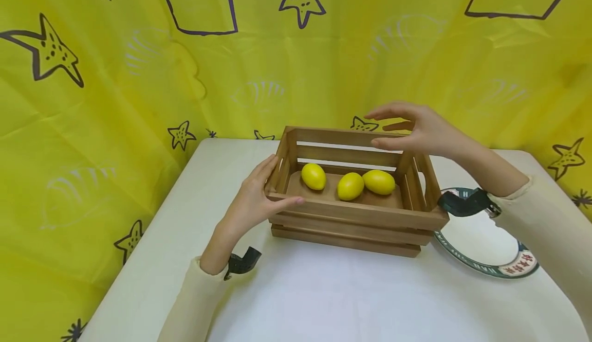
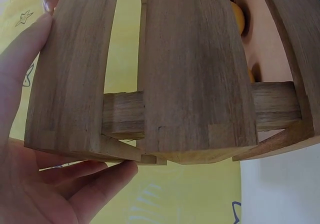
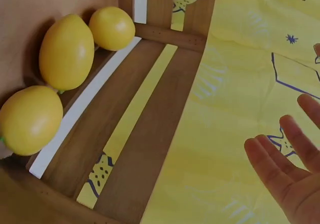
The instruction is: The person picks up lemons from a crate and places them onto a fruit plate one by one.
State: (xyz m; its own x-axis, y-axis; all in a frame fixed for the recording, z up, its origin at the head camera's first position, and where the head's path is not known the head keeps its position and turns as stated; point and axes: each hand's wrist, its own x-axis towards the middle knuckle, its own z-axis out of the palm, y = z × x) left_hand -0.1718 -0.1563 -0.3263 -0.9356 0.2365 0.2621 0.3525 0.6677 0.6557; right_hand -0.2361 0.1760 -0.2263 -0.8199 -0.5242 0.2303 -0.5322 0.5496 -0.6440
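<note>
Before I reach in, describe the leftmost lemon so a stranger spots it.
On the table sits a crate. Inside, in the head view, the leftmost lemon lies nearest the left hand, clearly apart from the other two lemons, which sit together.

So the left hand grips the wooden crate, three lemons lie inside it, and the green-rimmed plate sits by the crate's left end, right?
The side is wrong: the head view shows the green-rimmed plate by the right end of the wooden crate. The left hand does grip the crate, and three lemons lie inside.
</note>
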